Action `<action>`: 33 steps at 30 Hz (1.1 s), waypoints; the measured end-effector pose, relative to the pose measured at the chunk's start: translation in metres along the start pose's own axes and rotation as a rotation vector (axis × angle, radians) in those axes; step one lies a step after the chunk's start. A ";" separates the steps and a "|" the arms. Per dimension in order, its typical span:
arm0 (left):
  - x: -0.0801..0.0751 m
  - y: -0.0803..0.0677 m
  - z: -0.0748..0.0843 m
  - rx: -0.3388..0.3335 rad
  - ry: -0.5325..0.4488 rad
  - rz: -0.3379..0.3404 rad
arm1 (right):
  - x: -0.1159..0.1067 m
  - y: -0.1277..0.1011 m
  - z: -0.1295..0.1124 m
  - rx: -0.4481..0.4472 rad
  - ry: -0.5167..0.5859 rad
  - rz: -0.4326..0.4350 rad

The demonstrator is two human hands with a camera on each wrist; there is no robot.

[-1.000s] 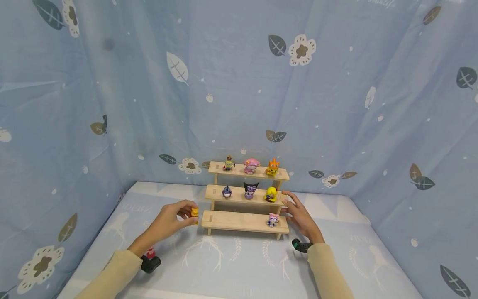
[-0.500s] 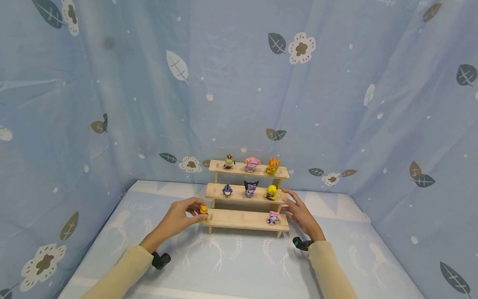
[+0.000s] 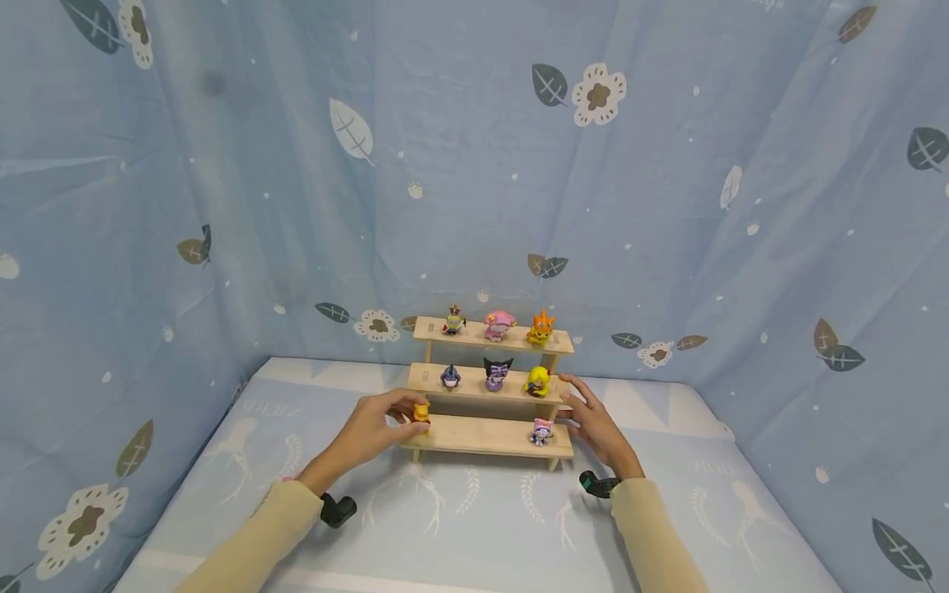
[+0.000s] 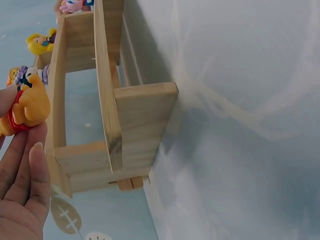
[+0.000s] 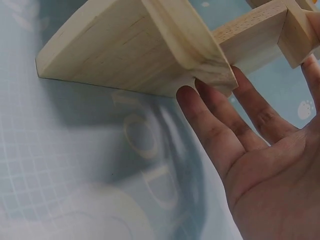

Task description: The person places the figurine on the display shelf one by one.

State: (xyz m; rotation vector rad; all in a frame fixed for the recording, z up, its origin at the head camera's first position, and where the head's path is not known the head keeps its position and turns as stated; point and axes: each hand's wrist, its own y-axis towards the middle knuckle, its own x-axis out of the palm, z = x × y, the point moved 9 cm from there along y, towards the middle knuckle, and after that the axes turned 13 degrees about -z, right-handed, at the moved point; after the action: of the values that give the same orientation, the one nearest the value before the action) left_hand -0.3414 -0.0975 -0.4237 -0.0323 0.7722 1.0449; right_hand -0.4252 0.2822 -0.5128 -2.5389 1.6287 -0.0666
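On a pale blue patterned tabletop [image 3: 482, 519] hung round with blue leaf-print fabric [image 3: 222, 206], the head view shows a three-tier stepped wooden display shelf [image 3: 482, 436] between a person's two hands: the left hand [image 3: 374, 428] pinches a small yellow bear figurine in a red top [image 3: 421, 412] at the left end of the lowest tier, just above the board, while the right hand [image 3: 593, 420] lies open against the shelf's right end, apparently to steady it. A small pink figurine [image 3: 543, 431] stands at the lowest tier's right end; six more fill the two upper tiers. From the left wrist, the bear [image 4: 27, 107] sits between fingertips [image 4: 30, 170] and thumb, close beside the shelf's end. From the right wrist, straight fingers [image 5: 220, 125] touch the wooden side panel [image 5: 135, 47], palm flat and holding nothing.
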 end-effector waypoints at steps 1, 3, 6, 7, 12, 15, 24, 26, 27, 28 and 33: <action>0.000 0.001 0.001 0.001 -0.001 0.002 | 0.001 0.000 0.000 0.000 0.002 -0.001; 0.002 0.004 0.002 0.005 -0.006 0.003 | 0.001 0.000 0.000 0.002 0.006 0.002; 0.006 0.008 0.004 0.004 -0.023 0.001 | 0.002 -0.001 -0.001 0.003 0.010 0.005; 0.007 0.009 0.004 0.004 -0.030 0.001 | 0.002 -0.002 0.000 0.004 0.009 0.006; 0.015 0.016 0.008 0.012 -0.050 -0.009 | 0.003 -0.002 0.000 -0.005 0.000 -0.003; 0.020 0.020 0.009 0.025 -0.056 -0.010 | 0.003 -0.003 0.000 -0.013 -0.003 -0.010; 0.033 0.036 0.016 0.040 -0.044 -0.018 | 0.002 -0.002 -0.001 -0.028 0.011 -0.007; 0.036 0.039 0.019 0.053 -0.056 -0.013 | 0.001 -0.001 -0.002 -0.025 0.012 -0.003; 0.037 0.040 0.020 0.062 -0.065 -0.009 | 0.001 -0.001 -0.002 -0.024 0.010 -0.002; 0.039 0.042 0.021 0.069 -0.071 -0.007 | 0.001 -0.001 -0.001 -0.020 0.010 0.000; 0.049 0.047 0.022 0.072 -0.095 -0.007 | 0.002 -0.001 0.000 -0.015 0.011 -0.001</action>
State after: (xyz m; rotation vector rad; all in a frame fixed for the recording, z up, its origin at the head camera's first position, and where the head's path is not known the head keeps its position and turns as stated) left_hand -0.3533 -0.0270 -0.4210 0.0757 0.7222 1.0040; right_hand -0.4238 0.2810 -0.5125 -2.5548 1.6377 -0.0687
